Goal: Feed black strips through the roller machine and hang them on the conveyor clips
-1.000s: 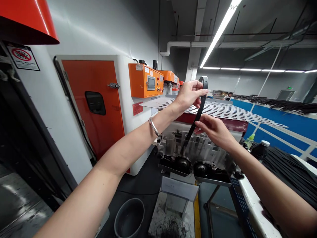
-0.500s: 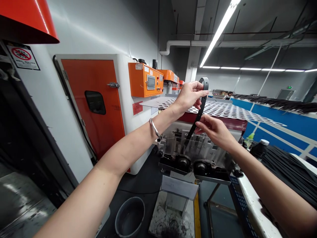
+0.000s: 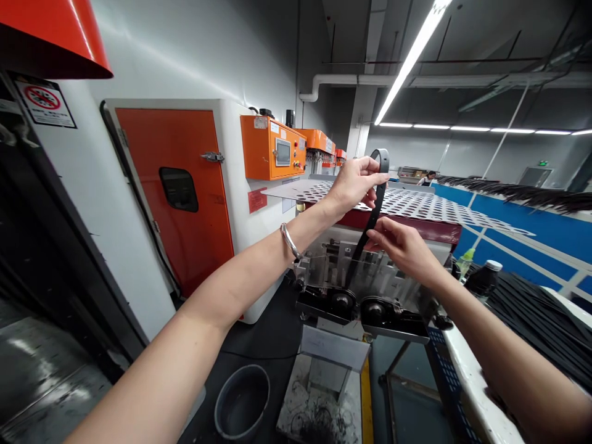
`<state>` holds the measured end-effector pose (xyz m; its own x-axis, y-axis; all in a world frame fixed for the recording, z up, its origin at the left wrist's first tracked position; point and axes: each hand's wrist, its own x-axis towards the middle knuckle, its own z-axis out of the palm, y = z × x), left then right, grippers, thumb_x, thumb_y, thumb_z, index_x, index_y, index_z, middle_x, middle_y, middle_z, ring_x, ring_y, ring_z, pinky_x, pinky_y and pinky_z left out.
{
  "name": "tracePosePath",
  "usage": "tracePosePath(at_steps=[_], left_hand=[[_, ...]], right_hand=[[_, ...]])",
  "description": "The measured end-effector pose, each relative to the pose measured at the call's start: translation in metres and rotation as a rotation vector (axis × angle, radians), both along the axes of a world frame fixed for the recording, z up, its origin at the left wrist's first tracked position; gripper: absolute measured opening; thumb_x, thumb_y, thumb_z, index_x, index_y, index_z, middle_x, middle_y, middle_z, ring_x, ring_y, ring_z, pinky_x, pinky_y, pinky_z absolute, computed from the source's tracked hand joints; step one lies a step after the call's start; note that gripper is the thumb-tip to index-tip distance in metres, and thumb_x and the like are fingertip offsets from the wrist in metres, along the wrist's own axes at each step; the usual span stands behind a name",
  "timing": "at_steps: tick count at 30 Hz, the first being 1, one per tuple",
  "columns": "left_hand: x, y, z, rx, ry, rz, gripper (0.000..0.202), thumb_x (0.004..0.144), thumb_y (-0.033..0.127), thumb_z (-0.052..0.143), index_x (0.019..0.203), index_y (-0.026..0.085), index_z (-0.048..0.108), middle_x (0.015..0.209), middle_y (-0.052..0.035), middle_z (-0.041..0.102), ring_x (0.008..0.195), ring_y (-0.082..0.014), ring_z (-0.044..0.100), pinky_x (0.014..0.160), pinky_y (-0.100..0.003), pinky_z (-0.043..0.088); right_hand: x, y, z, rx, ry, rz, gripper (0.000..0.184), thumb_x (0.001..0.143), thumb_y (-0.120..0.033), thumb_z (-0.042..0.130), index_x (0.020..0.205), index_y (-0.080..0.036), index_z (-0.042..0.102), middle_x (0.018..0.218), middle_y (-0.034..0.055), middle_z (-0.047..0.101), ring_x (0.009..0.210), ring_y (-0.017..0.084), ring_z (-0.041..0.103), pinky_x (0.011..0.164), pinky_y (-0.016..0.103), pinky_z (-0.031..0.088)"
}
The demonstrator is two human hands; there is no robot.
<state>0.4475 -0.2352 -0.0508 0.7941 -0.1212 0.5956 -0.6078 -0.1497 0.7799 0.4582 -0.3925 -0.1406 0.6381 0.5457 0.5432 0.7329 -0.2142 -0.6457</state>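
A long black strap (image 3: 375, 203) runs down from above into a small machine with a clear guard and two black rollers (image 3: 358, 290). My left hand (image 3: 354, 182), with a silver bangle on its wrist, pinches the strap near its curled upper end. My right hand (image 3: 401, 245) pinches the same strap lower down, just above the clear guard. The strap's lower end is hidden inside the machine.
A perforated metal plate (image 3: 416, 206) lies behind the hands. A white cabinet with an orange door (image 3: 178, 194) and an orange control box (image 3: 271, 148) stands left. A grey bucket (image 3: 242, 404) sits on the floor. Black straps (image 3: 541, 314) and bottles (image 3: 483, 277) lie at the right. A person works far back.
Both hands have kept their hold on the strap. The right hand and the strap have edged slightly downward toward the machine; the view has shifted a little.
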Motion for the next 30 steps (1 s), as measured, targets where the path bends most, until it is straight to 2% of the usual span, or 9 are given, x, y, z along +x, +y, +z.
tracePosePath(at_steps=[6, 9, 12, 14, 17, 20, 24, 27, 30], left_hand=[[0.006, 0.0, -0.008, 0.031, -0.02, 0.01, 0.016, 0.084, 0.014, 0.061, 0.076, 0.019, 0.048, 0.07, 0.0001, 0.059, 0.048, -0.0064, 0.05, 0.047, -0.026, 0.042], [0.007, 0.001, -0.018, 0.113, -0.003, 0.052, 0.015, 0.084, 0.018, 0.062, 0.075, 0.02, 0.049, 0.06, 0.0034, 0.052, 0.046, -0.0068, 0.048, 0.046, -0.026, 0.037], [0.008, 0.003, -0.03, 0.217, -0.022, 0.107, 0.015, 0.081, 0.022, 0.064, 0.072, 0.019, 0.052, 0.06, 0.0035, 0.052, 0.051, -0.007, 0.047, 0.051, -0.026, 0.037], [0.009, 0.003, -0.039, 0.289, -0.076, 0.166, 0.017, 0.078, 0.022, 0.066, 0.067, 0.018, 0.053, 0.065, 0.0022, 0.055, 0.059, -0.0084, 0.049, 0.059, -0.027, 0.04], [0.006, 0.002, -0.052, 0.445, -0.117, 0.298, 0.019, 0.077, 0.027, 0.066, 0.064, 0.018, 0.057, 0.066, 0.0013, 0.058, 0.066, -0.0119, 0.052, 0.064, -0.028, 0.04], [-0.008, 0.004, -0.066, 0.588, -0.142, 0.51, 0.018, 0.082, 0.036, 0.062, 0.075, 0.019, 0.063, 0.077, -0.0013, 0.065, 0.071, -0.0155, 0.057, 0.064, -0.03, 0.038], [-0.056, 0.014, -0.097, 0.544, -0.214, 0.643, 0.02, 0.091, 0.037, 0.052, 0.101, 0.023, 0.062, 0.093, -0.002, 0.064, 0.073, -0.0151, 0.056, 0.068, -0.03, 0.041], [-0.104, 0.017, -0.142, 0.385, -0.112, 0.615, 0.02, 0.094, 0.035, 0.047, 0.106, 0.026, 0.061, 0.09, -0.0005, 0.061, 0.068, -0.0138, 0.052, 0.071, -0.029, 0.044], [-0.147, 0.012, -0.205, 0.225, 0.124, 0.596, 0.019, 0.094, 0.035, 0.047, 0.105, 0.03, 0.062, 0.089, 0.0012, 0.059, 0.069, -0.0143, 0.052, 0.067, -0.029, 0.044]], right_hand=[[0.004, -0.011, 0.001, -0.14, -0.006, -0.015, 0.031, 0.093, -0.048, 0.053, 0.075, -0.024, 0.045, 0.071, 0.0008, 0.065, 0.067, 0.021, 0.067, 0.058, 0.029, 0.052], [0.005, -0.014, -0.004, -0.27, -0.192, -0.094, 0.03, 0.093, -0.044, 0.052, 0.072, -0.023, 0.049, 0.069, 0.0008, 0.06, 0.059, 0.016, 0.057, 0.054, 0.028, 0.044], [-0.003, -0.022, -0.01, -0.301, -0.397, -0.245, 0.022, 0.091, -0.043, 0.057, 0.086, -0.021, 0.059, 0.079, 0.003, 0.06, 0.061, 0.016, 0.053, 0.058, 0.03, 0.039], [-0.017, -0.03, -0.014, -0.258, -0.385, -0.309, 0.025, 0.091, -0.045, 0.058, 0.1, -0.022, 0.06, 0.082, 0.0033, 0.061, 0.062, 0.016, 0.053, 0.059, 0.03, 0.038], [-0.047, -0.044, -0.033, -0.223, -0.182, -0.247, 0.027, 0.094, -0.049, 0.052, 0.096, -0.023, 0.059, 0.073, 0.0013, 0.06, 0.059, 0.017, 0.051, 0.055, 0.029, 0.036], [-0.073, -0.054, -0.084, -0.306, 0.125, -0.068, 0.032, 0.096, -0.049, 0.047, 0.082, -0.023, 0.059, 0.07, 0.0006, 0.06, 0.061, 0.017, 0.052, 0.055, 0.028, 0.036], [-0.076, -0.054, -0.196, -0.383, 0.388, -0.035, 0.038, 0.093, -0.053, 0.049, 0.073, -0.021, 0.057, 0.063, 0.0008, 0.059, 0.06, 0.019, 0.055, 0.057, 0.03, 0.039], [-0.06, -0.041, -0.265, -0.133, 0.553, -0.129, 0.035, 0.083, -0.055, 0.059, 0.097, -0.022, 0.062, 0.096, 0.009, 0.07, 0.086, 0.028, 0.066, 0.069, 0.035, 0.05], [-0.041, -0.024, -0.296, 0.049, 0.623, -0.221, 0.048, 0.078, -0.054, 0.062, 0.114, -0.023, 0.06, 0.122, 0.0129, 0.065, 0.114, 0.033, 0.061, 0.085, 0.039, 0.053]])
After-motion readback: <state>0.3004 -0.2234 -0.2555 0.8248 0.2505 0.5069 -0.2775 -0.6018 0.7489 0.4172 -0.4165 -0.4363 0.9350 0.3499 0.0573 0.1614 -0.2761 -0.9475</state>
